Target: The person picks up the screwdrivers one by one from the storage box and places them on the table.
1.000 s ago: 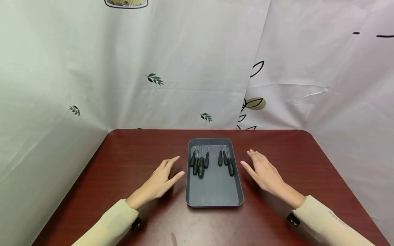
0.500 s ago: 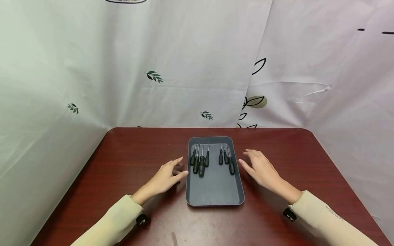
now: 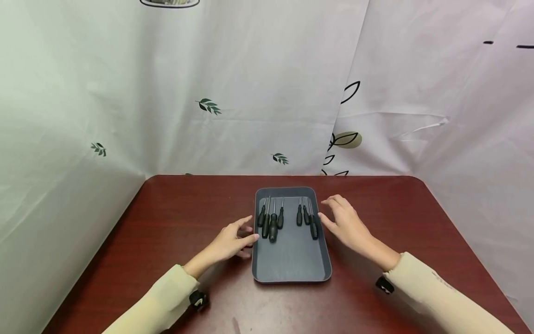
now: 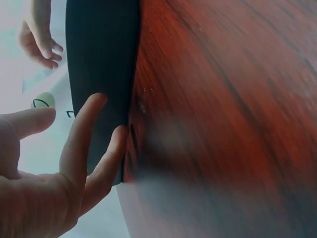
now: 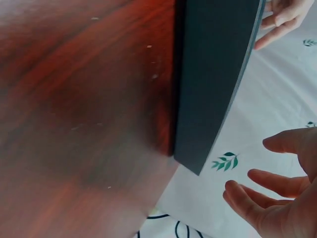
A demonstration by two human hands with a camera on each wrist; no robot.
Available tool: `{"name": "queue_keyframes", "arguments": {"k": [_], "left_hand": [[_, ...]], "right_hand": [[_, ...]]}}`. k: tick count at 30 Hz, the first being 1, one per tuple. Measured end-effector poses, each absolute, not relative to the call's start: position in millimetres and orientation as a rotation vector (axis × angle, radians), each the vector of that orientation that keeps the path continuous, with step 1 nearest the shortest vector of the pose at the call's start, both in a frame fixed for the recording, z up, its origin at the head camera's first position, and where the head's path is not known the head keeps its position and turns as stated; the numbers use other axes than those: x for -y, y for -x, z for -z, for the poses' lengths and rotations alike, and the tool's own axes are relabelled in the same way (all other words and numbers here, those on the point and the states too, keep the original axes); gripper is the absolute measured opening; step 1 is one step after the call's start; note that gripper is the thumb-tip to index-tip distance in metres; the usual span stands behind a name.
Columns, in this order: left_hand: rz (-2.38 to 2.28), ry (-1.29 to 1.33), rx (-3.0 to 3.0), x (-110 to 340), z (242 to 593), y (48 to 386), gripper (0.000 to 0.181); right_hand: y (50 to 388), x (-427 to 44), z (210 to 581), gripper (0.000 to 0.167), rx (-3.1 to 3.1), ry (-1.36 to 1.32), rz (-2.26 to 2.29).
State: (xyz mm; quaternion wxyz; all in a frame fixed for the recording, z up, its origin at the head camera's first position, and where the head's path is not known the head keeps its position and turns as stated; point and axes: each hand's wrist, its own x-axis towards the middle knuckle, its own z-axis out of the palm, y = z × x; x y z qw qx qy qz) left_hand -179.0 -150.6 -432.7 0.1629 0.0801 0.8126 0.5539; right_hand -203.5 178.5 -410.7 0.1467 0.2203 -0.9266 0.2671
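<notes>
A dark grey rectangular tray [image 3: 292, 264] stands on the table with several black-handled screwdrivers in it. On its left side lies one group, including a thick-handled screwdriver [image 3: 273, 228]; along the right side is a smaller group with a ribbed-handled screwdriver [image 3: 314, 227]. My left hand [image 3: 227, 241] is at the tray's left wall, fingers spread and thumb by the rim; in the left wrist view its fingertips lie over the tray wall [image 4: 101, 59], contact unclear. My right hand [image 3: 346, 225] hovers at the right rim with loosely bent fingers, holding nothing. The right wrist view shows it apart from the tray wall [image 5: 213, 74].
The dark red wooden table [image 3: 200, 199] extends around the tray on all sides. White cloth [image 3: 250, 69] printed with leaves hangs behind the table and along both sides. A black wrist device [image 3: 198, 299] sits under the left sleeve, another [image 3: 384, 285] under the right.
Both hands have moved inward to the tray's two long sides, the left moving right and the right moving left. The tray and screwdrivers have stayed in place.
</notes>
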Motion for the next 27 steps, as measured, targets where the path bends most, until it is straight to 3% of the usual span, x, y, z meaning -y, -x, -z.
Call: {"name": "queue_keyframes", "arguments": {"k": [9, 27], "left_hand": [[-1.583, -0.27, -2.29, 147, 431, 179, 0.072], [-1.635, -0.288, -2.214, 149, 437, 183, 0.069]], "right_hand": [[213, -163, 402, 0.022, 2.728, -0.621, -0.993], [230, -136, 399, 0.02, 2.821, -0.482, -1.764]]}}
